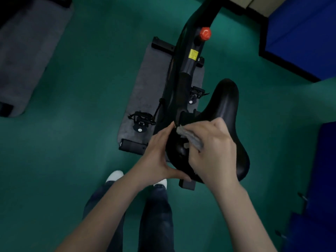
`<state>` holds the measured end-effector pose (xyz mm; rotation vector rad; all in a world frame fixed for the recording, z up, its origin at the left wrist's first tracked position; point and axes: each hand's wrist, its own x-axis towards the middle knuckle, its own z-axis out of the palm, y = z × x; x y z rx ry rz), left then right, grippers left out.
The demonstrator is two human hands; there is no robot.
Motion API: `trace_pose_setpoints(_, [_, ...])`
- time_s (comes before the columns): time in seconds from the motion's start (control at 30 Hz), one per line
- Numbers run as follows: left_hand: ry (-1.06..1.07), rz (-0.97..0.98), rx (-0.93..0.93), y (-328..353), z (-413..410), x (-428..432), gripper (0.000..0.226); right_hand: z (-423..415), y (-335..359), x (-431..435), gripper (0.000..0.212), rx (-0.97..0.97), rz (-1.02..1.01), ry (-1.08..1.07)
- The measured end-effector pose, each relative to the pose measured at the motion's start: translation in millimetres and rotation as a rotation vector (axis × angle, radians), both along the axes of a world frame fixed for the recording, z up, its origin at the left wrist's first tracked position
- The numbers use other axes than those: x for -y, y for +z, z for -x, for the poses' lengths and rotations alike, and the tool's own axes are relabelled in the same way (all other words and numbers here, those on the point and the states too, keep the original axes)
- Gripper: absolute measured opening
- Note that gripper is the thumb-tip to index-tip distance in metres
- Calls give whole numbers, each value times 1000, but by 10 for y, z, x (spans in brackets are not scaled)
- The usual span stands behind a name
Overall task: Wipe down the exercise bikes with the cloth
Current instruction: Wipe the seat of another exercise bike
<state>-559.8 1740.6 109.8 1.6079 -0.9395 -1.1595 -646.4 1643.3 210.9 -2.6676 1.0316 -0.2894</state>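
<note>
1. Green flooring (72, 142) runs under everything. The exercise bike (185, 60) stands on a grey mat (145, 84) laid over it, seen from almost straight above.
2. The cloth (190, 138) is grey and bunched. It lies on the left side of the black saddle (225, 106), near where the saddle meets its post. Only a strip of it shows past my knuckles.
3. My right hand (212, 148) has its fingers curled round the cloth and presses it onto the saddle, so the wad does not slip as I rub.
4. My left hand (156, 157) holds nothing. Its fingers lie fairly straight along the saddle's left edge and its thumb is spread along the rear edge. I judge it is there to brace the saddle against the push of the rubbing.
5. Farther out, the frame carries a red knob (205, 33) and a yellow label (193, 54), and the pedals (141, 119) hang over the mat. The cloth is on none of these, so I judge the saddle is the part in hand.
6. Beyond that, a second mat (27, 51) lies at the upper left and blue pads (300, 33) stand at the right. My white shoes (114, 176) are on the floor beneath my arms.
</note>
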Motion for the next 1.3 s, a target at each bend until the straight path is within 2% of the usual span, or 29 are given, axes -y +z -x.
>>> trace_pose_setpoints(0.2, [153,-4,-69,-49,158,-105,115,261,143,58,34,-20,-264,522])
trace_pose_setpoints(0.27, [227,-40,-54,-17,220,-137,113,199,137,239,32,-3,-303,552])
trace_pose_setpoints(0.43, [360,-96,-2,14,481,-224,116,-113,-16,536,36,-103,-182,603])
trace_pose_setpoints(0.6, [466,-96,-35,42,678,-219,114,185,87,580,41,-8,-295,835])
trace_pose_setpoints(0.7, [490,-97,-29,38,697,-206,112,39,126,652,37,-32,-329,864])
trace_pose_setpoints(0.8, [523,-114,-57,66,729,-218,103,-368,38,615,29,-244,-253,848])
trace_pose_setpoints(0.9, [530,-107,-103,61,778,-219,101,-733,-65,514,23,-521,-300,870])
trace_pose_setpoints(1.03, [570,-65,-176,-16,851,-224,95,-776,38,354,25,-707,-360,1047])
trace_pose_setpoints(1.17, [597,-26,-215,-27,899,-194,92,-676,140,345,30,-774,-419,1254])
trace_pose_setpoints(1.3, [603,-17,-198,-44,889,-170,96,-747,32,453,23,-621,-437,1133])
